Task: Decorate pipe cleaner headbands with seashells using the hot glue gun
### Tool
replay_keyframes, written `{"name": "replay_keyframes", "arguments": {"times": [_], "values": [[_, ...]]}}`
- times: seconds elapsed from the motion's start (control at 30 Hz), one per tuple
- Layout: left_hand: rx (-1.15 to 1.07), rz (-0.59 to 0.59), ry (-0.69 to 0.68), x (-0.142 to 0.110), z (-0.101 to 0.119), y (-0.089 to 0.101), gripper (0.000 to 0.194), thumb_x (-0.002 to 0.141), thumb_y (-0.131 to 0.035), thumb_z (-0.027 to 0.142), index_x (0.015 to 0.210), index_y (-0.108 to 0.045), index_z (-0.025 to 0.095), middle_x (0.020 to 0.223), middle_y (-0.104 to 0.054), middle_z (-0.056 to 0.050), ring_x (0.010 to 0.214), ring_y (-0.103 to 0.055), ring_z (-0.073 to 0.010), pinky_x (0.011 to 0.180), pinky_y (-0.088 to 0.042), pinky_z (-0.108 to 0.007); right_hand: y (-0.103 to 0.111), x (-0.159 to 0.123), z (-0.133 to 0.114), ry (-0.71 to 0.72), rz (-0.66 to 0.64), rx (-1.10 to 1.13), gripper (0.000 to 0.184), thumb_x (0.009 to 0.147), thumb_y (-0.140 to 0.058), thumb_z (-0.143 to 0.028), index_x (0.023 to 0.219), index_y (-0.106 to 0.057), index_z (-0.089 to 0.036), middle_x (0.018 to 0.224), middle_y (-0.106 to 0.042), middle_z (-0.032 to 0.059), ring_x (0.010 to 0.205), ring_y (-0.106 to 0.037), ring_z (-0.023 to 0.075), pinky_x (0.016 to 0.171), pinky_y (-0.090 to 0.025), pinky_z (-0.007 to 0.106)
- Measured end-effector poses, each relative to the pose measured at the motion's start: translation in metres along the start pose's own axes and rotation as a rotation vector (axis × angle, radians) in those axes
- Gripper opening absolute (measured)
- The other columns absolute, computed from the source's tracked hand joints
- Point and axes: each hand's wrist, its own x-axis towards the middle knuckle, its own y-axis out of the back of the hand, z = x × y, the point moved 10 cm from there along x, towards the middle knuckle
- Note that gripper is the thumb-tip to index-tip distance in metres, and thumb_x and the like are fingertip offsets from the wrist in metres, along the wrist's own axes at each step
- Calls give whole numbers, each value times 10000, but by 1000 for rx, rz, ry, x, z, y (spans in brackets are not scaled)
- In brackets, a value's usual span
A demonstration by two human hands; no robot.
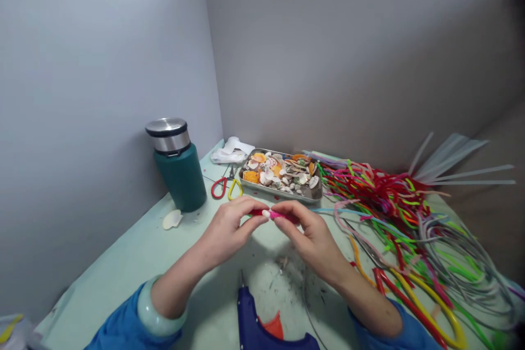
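Both hands meet over the middle of the table, fingertips almost touching. Thumb and fingers of my left hand (pixel 233 225) pinch the left end of a small pink-and-red piece (pixel 275 215). The other end is between the thumb and fingers of my right hand (pixel 312 234). A small white bit (pixel 266 213) shows on it between the fingertips. Most of the piece is hidden, and its exact kind cannot be made out. Below the hands lies a dark blue glue gun (pixel 251 317) with an orange-red trigger, its nozzle pointing away from me.
A metal tray (pixel 283 195) of shells stands behind the hands, beside small red-and-yellow-handled scissors (pixel 225 186). Left are a green flask (pixel 180 178) and a white shell (pixel 171 220). Pipe cleaners (pixel 381 191), larger scissors (pixel 410 306) and grey coils (pixel 459 262) crowd the right.
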Motion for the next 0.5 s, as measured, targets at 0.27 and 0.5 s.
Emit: {"name": "replay_keyframes", "arguments": {"times": [0.27,0.5], "values": [[-344,-24,173,10,-13,-12,213,845,-569,342,920,-686,180,886,-625,-42,762,-578,-135,668,-523,-249,13,-2,-26,338,152,-278,172,881,-539,-159,1039,-584,-211,1009,-609,87,961,-576,210,828,-481,366],[-341,-104,127,11,-2,-16,254,881,-508,332,976,-696,191,984,-631,-76,910,-592,-175,721,-540,-254,12,-6,-32,380,210,-425,166,857,-568,-161,1012,-610,-200,977,-639,93,920,-590,227,797,-467,385]]}}
